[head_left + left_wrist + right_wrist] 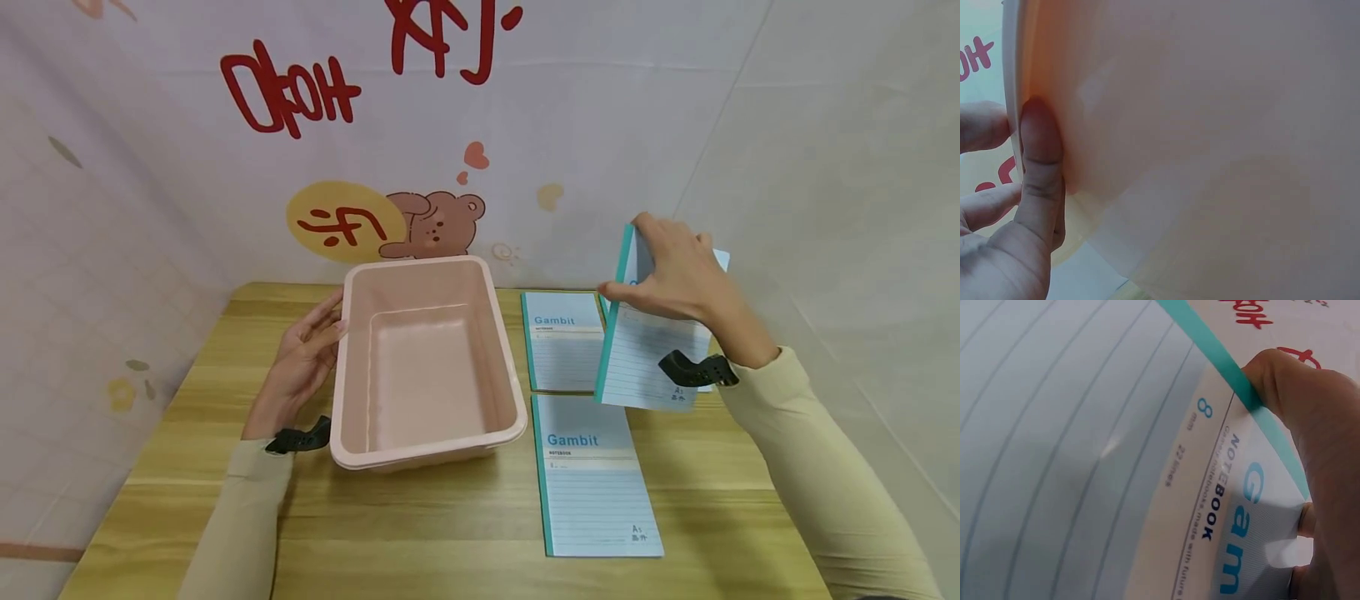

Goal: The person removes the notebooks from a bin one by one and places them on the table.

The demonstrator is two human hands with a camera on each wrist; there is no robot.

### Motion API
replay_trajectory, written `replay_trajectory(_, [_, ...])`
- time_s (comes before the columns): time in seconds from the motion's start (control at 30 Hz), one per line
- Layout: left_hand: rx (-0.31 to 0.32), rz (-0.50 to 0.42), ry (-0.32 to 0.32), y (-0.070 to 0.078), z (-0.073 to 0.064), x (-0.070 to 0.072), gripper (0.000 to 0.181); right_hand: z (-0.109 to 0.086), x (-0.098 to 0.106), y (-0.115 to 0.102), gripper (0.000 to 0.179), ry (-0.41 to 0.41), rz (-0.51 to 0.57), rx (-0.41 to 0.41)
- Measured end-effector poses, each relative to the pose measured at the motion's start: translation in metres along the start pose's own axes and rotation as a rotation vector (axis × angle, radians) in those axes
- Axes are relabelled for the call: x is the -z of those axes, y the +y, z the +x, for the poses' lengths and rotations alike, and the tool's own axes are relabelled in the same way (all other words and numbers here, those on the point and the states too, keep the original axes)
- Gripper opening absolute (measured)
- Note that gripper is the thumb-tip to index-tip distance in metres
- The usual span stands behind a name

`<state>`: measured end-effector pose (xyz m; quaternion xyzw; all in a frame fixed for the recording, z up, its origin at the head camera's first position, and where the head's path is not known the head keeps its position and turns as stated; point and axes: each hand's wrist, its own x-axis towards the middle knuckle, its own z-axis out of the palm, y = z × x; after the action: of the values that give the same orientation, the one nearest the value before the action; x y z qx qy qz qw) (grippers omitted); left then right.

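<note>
A pale pink plastic basin (431, 454) stands left of centre in the head view, its inside bare. My left hand (303, 354) pinches its left rim; in the left wrist view the thumb (1041, 140) presses on the basin wall, with fingers across the rim. On the right, my right hand (678, 271) grips a light blue Gambit notebook (645, 367) by its upper part, raised and tilted above the table. The right wrist view shows the thumb at the green spine of that notebook (1104, 456).
One notebook (564, 354) lies at the back beside the basin, another (597, 492) in front of it. A further notebook at the back right is mostly hidden behind the held one. The wooden table (420, 533) meets a printed wall sheet (600, 108).
</note>
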<state>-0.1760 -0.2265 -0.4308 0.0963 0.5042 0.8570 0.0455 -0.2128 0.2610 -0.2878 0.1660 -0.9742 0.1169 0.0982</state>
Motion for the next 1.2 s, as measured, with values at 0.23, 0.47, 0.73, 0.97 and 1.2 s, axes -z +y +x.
replay_trajectory(0.23, [0.004, -0.015, -0.001, -0.001, 0.002, -0.002, 0.072, -0.028, -0.017, 0.026, 0.077, -0.094, -0.015, -0.018])
replay_trajectory(0.47, [-0.002, 0.008, -0.001, 0.000, 0.002, 0.001, 0.071, -0.057, -0.040, 0.046, 0.090, -0.208, -0.017, -0.038])
replay_trajectory(0.73, [-0.006, 0.010, 0.005, 0.000, 0.001, 0.002, 0.071, -0.091, -0.078, 0.068, 0.094, -0.308, -0.049, -0.035])
replay_trajectory(0.97, [-0.020, 0.001, 0.014, 0.001, 0.001, 0.004, 0.071, -0.111, -0.115, 0.083, 0.093, -0.361, -0.056, -0.015])
replay_trajectory(1.2, [-0.019, -0.001, 0.012, 0.000, 0.001, 0.004, 0.071, -0.123, -0.135, 0.088, 0.095, -0.344, -0.041, 0.026])
